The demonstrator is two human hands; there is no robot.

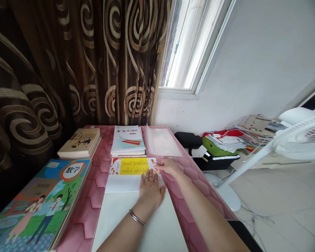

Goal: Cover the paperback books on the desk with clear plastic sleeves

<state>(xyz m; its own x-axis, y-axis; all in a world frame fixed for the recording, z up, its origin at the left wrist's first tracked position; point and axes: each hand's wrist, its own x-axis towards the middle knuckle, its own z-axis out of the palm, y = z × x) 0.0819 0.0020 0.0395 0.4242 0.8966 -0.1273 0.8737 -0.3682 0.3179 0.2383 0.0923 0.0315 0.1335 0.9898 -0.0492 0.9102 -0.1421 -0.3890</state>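
- Clear plastic sleeve [162, 141] lying flat near the far right corner of a pink padded table [105, 164]; its contents, if any, are hard to make out.
- Dark box [215, 163] beyond the table, a green bag [215, 148] and loose papers [227, 140] on top; its inside is hidden.
- The left book stack [36, 206] and the pale sheet [120, 220] run off the bottom edge; the fan [299, 138] is cut off at right. Small print is unreadable.
- The sheet lies mid-table, just in front of a workbook stack [127, 141], with a yellow-and-white printed strip [133, 166] at its far end.
- Left hand [151, 189], wearing a bracelet: flat, fingers slightly spread, pressed on the paper, gripping nothing.
- Right hand [169, 166]: fingers partly curled at the strip's right edge; cannot tell whether they pinch it.
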